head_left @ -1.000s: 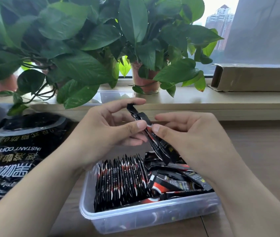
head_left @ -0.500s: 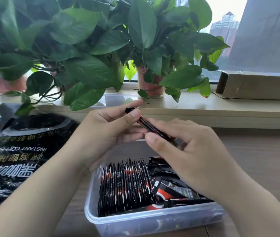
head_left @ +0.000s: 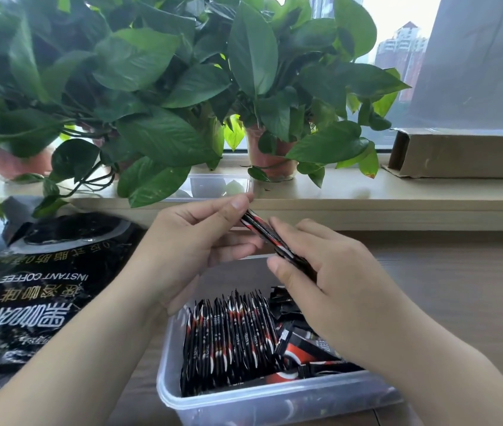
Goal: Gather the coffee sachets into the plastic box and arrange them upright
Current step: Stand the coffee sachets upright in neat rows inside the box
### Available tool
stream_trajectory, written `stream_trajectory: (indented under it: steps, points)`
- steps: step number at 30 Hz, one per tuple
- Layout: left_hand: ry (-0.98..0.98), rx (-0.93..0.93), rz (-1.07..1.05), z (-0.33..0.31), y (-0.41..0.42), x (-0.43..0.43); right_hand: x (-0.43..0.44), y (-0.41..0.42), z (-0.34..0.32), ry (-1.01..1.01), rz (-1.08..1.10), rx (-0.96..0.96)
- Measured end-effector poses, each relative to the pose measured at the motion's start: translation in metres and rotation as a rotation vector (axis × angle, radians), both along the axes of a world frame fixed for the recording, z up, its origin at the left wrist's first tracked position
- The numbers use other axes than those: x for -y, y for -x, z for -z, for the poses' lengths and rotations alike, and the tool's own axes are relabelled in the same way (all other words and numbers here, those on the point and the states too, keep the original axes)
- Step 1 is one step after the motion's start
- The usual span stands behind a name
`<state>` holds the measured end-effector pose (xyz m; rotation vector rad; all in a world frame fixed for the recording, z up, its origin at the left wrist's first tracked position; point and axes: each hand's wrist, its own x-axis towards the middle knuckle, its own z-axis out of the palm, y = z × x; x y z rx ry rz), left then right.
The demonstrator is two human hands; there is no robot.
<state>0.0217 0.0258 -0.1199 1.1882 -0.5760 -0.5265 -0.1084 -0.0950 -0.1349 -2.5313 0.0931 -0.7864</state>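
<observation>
My left hand [head_left: 182,250] and right hand [head_left: 336,281] pinch a slim stack of coffee sachets [head_left: 262,230] above the plastic box [head_left: 244,404]. Inside, a row of sachets [head_left: 228,339] stands upright beside loose sachets [head_left: 302,348].

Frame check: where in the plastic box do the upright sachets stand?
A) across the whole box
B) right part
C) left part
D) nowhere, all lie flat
C: the upright row fills the left part of the box, while loose sachets lie flat on the right.
</observation>
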Motion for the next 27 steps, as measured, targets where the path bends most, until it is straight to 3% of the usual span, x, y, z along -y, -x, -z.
stream_trajectory:
  steps: [7, 13, 27]
  points:
    - [0.057, -0.018, 0.063, -0.0021, -0.0002, -0.0023, 0.0029, 0.0021, -0.0009, -0.036, 0.009, 0.029]
    - [-0.035, -0.011, 0.136, -0.0014, 0.0013, -0.0029, 0.0038, 0.0036, 0.004, -0.074, 0.053, -0.022]
    - [-0.072, 0.0, 0.059, -0.0012, 0.0026, -0.0035, 0.0005, 0.0036, -0.0008, 0.034, 0.044, -0.044]
